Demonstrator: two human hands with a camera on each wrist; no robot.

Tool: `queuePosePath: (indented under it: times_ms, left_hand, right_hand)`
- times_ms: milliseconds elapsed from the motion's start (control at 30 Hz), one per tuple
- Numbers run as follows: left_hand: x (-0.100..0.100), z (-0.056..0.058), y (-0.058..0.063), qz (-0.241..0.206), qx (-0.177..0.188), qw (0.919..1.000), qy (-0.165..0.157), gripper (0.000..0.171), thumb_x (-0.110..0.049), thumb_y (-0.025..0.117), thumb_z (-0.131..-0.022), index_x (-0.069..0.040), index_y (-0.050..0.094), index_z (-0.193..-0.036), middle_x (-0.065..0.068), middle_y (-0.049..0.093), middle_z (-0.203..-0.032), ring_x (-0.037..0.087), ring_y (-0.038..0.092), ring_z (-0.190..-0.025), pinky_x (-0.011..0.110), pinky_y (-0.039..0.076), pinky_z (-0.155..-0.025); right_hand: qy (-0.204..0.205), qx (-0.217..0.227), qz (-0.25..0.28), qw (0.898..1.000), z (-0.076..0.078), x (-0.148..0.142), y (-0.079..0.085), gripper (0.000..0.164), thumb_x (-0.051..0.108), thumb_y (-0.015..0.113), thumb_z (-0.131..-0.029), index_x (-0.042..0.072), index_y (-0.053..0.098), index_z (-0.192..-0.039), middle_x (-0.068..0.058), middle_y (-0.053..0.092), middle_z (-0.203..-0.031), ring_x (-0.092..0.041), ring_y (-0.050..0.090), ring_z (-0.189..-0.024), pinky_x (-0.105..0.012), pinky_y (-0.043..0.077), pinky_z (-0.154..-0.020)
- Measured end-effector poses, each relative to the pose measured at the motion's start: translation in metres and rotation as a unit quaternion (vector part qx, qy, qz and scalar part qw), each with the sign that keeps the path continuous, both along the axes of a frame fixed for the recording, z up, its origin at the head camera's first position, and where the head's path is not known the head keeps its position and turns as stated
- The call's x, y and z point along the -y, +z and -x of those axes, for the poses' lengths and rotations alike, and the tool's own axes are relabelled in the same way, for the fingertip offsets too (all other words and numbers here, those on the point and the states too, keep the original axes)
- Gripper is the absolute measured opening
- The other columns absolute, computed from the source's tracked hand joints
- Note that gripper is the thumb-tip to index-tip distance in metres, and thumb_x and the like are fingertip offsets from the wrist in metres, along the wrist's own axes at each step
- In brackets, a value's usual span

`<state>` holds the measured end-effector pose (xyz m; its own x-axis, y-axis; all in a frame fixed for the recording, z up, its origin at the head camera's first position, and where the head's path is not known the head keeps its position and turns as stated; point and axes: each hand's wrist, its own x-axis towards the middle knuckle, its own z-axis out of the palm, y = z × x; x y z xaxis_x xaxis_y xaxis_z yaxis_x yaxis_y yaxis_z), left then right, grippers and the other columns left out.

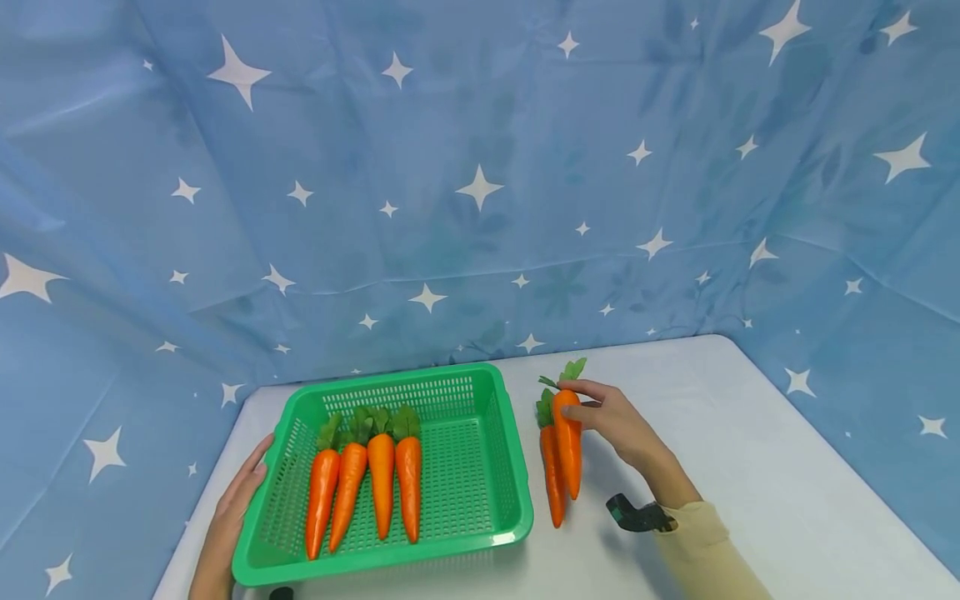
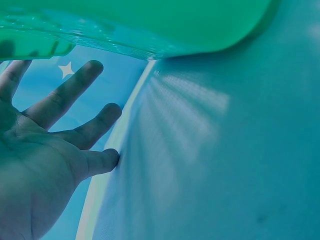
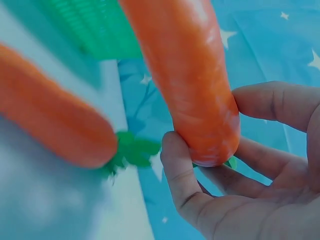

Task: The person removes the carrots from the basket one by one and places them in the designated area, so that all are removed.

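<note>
My right hand [image 1: 617,423] pinches an orange carrot [image 1: 567,446] near its leafy top, right of the basket. In the right wrist view, the thumb and fingers hold the thick end of this carrot [image 3: 187,75], and its tip is out of frame. A second carrot [image 1: 552,483] lies on the table just to its left. Several carrots [image 1: 382,475] lie side by side in the left half of a green plastic basket [image 1: 517,500]. At the basket's left wall is my left hand [image 1: 231,521]; its fingers [image 2: 65,97] look extended and spread in the left wrist view.
The basket stands on a white table [image 1: 675,375]. A blue curtain [image 1: 480,250] with white stars hangs behind the table and along its sides. A black strap-like device [image 1: 637,514] sits at the right wrist.
</note>
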<state>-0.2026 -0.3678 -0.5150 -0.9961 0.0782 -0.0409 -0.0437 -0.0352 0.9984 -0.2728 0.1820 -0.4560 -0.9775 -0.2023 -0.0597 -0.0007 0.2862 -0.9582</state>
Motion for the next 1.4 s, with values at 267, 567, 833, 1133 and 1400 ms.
queuePosePath:
  times_ms: [267, 567, 833, 1133, 1400]
  left_hand:
    - [0.001, 0.000, 0.000, 0.000, 0.011, 0.9999, 0.005, 0.066, -0.040, 0.032, -0.120, -0.015, 0.005, -0.175, -0.017, 0.033, -0.155, -0.002, 0.056, -0.124, 0.024, 0.055, -0.094]
    - [0.001, 0.000, -0.001, -0.002, 0.001, 1.0000, 0.005, 0.065, -0.039, 0.032, -0.120, -0.016, 0.007, -0.175, -0.019, 0.037, -0.153, -0.001, 0.057, -0.124, 0.025, 0.055, -0.094]
    - [0.001, 0.000, -0.003, 0.009, 0.003, 0.9999, 0.006, 0.065, -0.040, 0.031, -0.120, -0.016, 0.007, -0.175, -0.014, 0.032, -0.157, -0.001, 0.056, -0.124, 0.024, 0.055, -0.094]
    - [-0.002, -0.001, -0.002, 0.015, -0.005, 0.9998, 0.012, 0.064, -0.040, 0.032, -0.120, -0.016, 0.010, -0.175, -0.012, 0.028, -0.162, -0.003, 0.054, -0.126, 0.022, 0.053, -0.095]
    - [-0.001, -0.003, -0.004, 0.019, -0.026, 0.9994, 0.011, 0.062, -0.036, 0.032, -0.120, -0.015, 0.012, -0.174, -0.020, 0.038, -0.153, -0.002, 0.055, -0.125, 0.022, 0.053, -0.093]
  right_hand:
    - [-0.024, 0.004, -0.028, 0.999, -0.005, -0.022, -0.020, 0.053, 0.011, 0.065, -0.104, -0.006, 0.054, -0.153, -0.027, 0.060, -0.145, -0.045, 0.059, -0.130, -0.063, 0.046, -0.108]
    - [-0.041, 0.016, -0.040, 0.998, -0.005, -0.026, -0.045, 0.051, 0.009, 0.069, -0.101, -0.006, 0.059, -0.149, -0.028, 0.058, -0.145, -0.042, 0.059, -0.126, -0.052, 0.055, -0.101]
    - [-0.046, 0.013, -0.061, 0.997, -0.005, -0.025, -0.053, 0.051, 0.011, 0.070, -0.101, -0.005, 0.059, -0.148, -0.028, 0.059, -0.141, -0.041, 0.061, -0.121, -0.055, 0.055, -0.099]
    - [-0.060, 0.018, -0.099, 0.993, -0.005, -0.021, -0.059, 0.050, 0.014, 0.071, -0.102, -0.003, 0.061, -0.147, -0.029, 0.061, -0.143, -0.045, 0.059, -0.126, -0.061, 0.052, -0.102]
    - [-0.067, 0.018, -0.097, 0.993, -0.006, -0.018, -0.063, 0.049, 0.014, 0.071, -0.102, -0.001, 0.061, -0.148, -0.030, 0.059, -0.145, -0.048, 0.056, -0.131, -0.068, 0.045, -0.108]
